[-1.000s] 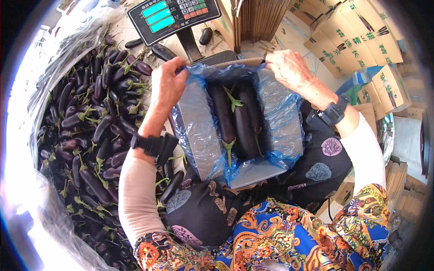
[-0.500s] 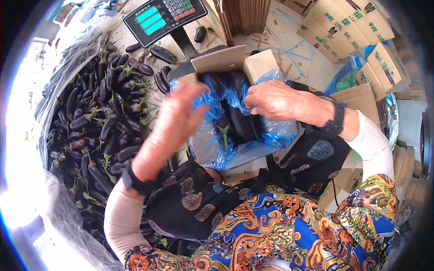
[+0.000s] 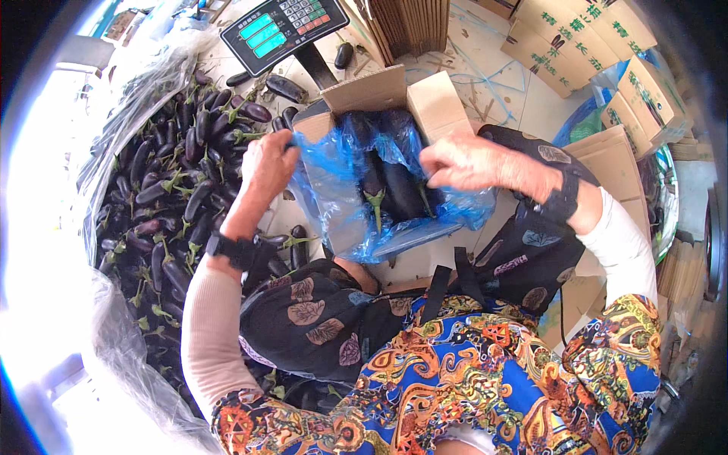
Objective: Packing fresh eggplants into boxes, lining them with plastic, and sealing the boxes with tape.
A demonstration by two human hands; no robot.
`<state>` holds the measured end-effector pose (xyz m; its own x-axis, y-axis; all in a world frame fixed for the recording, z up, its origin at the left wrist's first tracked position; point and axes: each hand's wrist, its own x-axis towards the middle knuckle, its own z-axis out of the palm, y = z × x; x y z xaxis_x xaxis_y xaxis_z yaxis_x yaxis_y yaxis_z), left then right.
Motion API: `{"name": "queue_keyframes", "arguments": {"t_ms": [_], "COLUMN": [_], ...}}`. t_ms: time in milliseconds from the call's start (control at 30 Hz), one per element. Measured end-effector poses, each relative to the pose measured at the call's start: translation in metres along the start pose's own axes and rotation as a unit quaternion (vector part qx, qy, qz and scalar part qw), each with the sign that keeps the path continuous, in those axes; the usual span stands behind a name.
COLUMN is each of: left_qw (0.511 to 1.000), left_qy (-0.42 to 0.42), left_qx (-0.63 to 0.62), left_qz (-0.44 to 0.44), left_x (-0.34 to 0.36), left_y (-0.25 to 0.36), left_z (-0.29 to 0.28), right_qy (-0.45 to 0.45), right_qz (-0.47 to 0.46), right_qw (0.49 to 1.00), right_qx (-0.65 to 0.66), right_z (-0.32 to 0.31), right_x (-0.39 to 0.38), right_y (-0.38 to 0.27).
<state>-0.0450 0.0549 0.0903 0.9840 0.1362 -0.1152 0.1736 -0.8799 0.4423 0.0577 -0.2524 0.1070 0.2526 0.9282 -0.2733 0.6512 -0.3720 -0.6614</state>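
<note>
carton (image 3: 365, 89) at centre, plastic liner (image 3: 322, 155) in it, eggplants (image 3: 406, 193) within the liner. left hand (image 3: 267, 165) at the liner's left edge, right hand (image 3: 466, 161) over carton's right side. scale display (image 3: 284, 34) behind carton, to the left; cardboard stack (image 3: 421, 26) farther back. loose eggplant (image 3: 343, 54) between display and stack. eggplant heap (image 3: 182, 174) left of carton, plastic sheet (image 3: 121, 345) along heap's outer side. boxes (image 3: 576, 45) behind, to the right.
</note>
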Motion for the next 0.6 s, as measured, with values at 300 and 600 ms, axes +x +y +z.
{"name": "queue_keyframes", "arguments": {"t_ms": [300, 600], "left_qw": [0.943, 0.836], "left_qy": [-0.063, -0.154], "left_qx": [-0.325, -0.421], "left_qz": [0.021, -0.318], "left_x": [-0.056, -0.126], "left_y": [0.102, 0.05], "left_z": [-0.02, 0.052], "right_qy": [0.234, 0.103], "right_qz": [0.184, 0.321], "right_qw": [0.953, 0.7], "right_qx": [0.059, 0.63], "right_z": [0.006, 0.088], "right_x": [-0.036, -0.075], "right_y": [0.021, 0.019]}}
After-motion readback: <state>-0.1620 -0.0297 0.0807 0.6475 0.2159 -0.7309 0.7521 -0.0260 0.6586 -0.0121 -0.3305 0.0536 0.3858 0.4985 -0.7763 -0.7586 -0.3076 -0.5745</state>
